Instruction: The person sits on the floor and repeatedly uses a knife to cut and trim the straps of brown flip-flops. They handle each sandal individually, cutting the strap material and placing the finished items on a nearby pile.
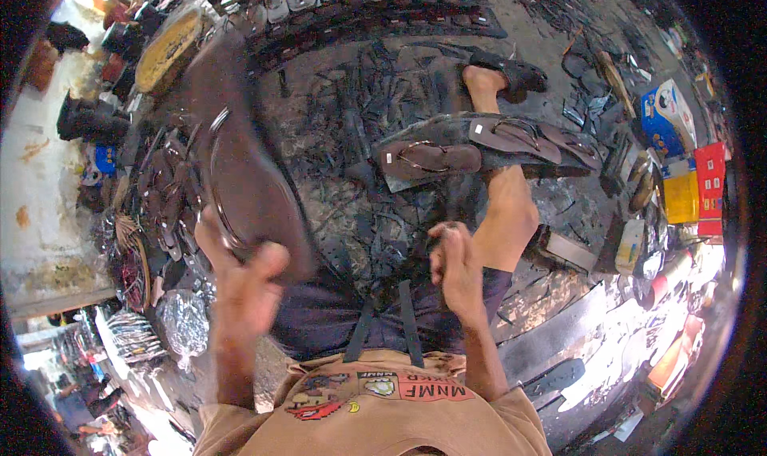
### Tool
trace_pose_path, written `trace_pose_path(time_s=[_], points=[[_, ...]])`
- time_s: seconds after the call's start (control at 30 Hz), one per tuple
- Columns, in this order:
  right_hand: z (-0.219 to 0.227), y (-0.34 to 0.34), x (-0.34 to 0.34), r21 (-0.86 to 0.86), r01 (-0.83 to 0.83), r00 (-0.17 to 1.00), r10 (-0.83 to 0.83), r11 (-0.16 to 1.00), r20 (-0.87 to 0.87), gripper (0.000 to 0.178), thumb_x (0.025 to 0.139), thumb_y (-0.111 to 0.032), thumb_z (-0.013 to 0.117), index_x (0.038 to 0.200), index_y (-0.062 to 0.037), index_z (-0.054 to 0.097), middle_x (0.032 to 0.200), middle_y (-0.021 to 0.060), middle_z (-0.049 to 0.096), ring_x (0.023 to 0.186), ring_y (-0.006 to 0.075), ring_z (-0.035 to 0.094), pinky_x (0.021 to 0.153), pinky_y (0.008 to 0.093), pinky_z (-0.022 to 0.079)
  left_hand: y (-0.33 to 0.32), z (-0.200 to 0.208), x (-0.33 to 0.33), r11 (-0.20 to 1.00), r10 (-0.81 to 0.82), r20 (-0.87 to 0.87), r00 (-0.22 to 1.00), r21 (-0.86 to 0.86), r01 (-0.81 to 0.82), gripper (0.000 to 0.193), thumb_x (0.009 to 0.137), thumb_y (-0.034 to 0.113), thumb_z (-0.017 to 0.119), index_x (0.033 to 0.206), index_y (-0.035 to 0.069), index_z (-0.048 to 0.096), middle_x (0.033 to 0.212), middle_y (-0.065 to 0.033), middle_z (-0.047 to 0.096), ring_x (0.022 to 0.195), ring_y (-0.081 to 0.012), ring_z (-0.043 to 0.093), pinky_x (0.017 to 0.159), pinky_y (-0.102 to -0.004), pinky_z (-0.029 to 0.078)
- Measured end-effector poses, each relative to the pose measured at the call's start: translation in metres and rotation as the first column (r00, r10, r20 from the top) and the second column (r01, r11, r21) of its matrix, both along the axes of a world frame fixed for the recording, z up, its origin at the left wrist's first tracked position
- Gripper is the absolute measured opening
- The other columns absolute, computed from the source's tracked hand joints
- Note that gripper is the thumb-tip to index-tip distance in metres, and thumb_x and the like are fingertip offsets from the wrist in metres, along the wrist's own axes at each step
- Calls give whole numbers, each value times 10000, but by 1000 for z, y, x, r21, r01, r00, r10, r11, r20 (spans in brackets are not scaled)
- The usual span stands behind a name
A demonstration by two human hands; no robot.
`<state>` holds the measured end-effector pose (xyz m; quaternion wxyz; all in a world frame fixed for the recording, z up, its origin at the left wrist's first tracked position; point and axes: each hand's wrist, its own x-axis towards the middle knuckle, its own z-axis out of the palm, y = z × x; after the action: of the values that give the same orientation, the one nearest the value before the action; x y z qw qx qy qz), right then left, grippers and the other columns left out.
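Note:
My left hand [249, 288] grips a brown flip-flop [260, 188] by its near end, with the thumb on top. The flip-flop is raised close to the camera, its shiny thin strap along the left side. My right hand [459, 271] is closed above my lap, its fingers curled together. Something dark shows at its fingertips, too unclear to name. Beyond that hand, a brown sandal [431, 160] and a second brown sandal [519, 139], each with a small white tag, lie on a dark slab across my right leg.
Dark scraps [359, 105] cover the floor between my legs. A pile of dark sandals [164, 188] lies at the left, near a yellow oval basin [168, 53]. Racked footwear stands at the far side. On the right are a blue-and-white box [668, 116] and a red box [709, 188].

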<state>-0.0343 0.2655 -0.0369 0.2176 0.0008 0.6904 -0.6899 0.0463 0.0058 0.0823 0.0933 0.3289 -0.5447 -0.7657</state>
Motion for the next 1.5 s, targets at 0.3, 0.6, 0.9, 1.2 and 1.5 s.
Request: trace_pose_path(time_s=[0.3, 0.6, 0.9, 1.2, 1.5], points=[[38, 65, 135, 373, -411, 898, 440, 832, 8, 359, 993, -422, 543, 1075, -76, 593, 793, 219, 665, 739, 443, 661, 625, 505, 495, 68, -22, 17, 847, 210, -66, 975, 510, -148, 310, 965, 204, 698, 1246, 112, 605, 1190, -61, 702, 1038, -212, 702, 867, -428, 635], [19, 35, 84, 481, -364, 867, 478, 798, -137, 387, 949, -472, 617, 995, -92, 563, 802, 197, 662, 752, 437, 653, 616, 505, 494, 67, -33, 35, 908, 118, -59, 991, 410, -84, 373, 931, 110, 704, 1275, 77, 566, 1156, -62, 684, 1048, -241, 692, 889, -439, 624], [26, -20, 11, 317, -501, 805, 568, 806, -172, 270, 1021, -353, 545, 1020, -83, 564, 701, 235, 617, 701, 485, 617, 620, 562, 471, 59, -45, 48, 939, -14, 74, 997, 345, -12, 614, 826, 49, 773, 1372, 55, 493, 1253, -98, 625, 1130, -320, 638, 974, -502, 551], [-17, -91, -18, 348, -471, 738, 578, 811, -349, 323, 1003, -406, 569, 981, -84, 546, 692, 222, 610, 697, 470, 617, 603, 567, 447, 40, -39, 65, 938, -60, 137, 989, 348, 8, 622, 859, 90, 740, 1401, 28, 441, 1253, -130, 619, 1134, -328, 632, 984, -551, 531], [-68, -259, -93, -44, 143, 798, -141, 989, -586, 624, 1034, -632, 346, 1061, -57, 588, 711, 101, 682, 579, 321, 653, 541, 402, 508, 43, -30, 87, 982, -139, 460, 877, -53, 183, 667, 804, 102, 795, 1369, -15, 461, 1234, -174, 637, 1093, -300, 648, 920, -471, 555]])
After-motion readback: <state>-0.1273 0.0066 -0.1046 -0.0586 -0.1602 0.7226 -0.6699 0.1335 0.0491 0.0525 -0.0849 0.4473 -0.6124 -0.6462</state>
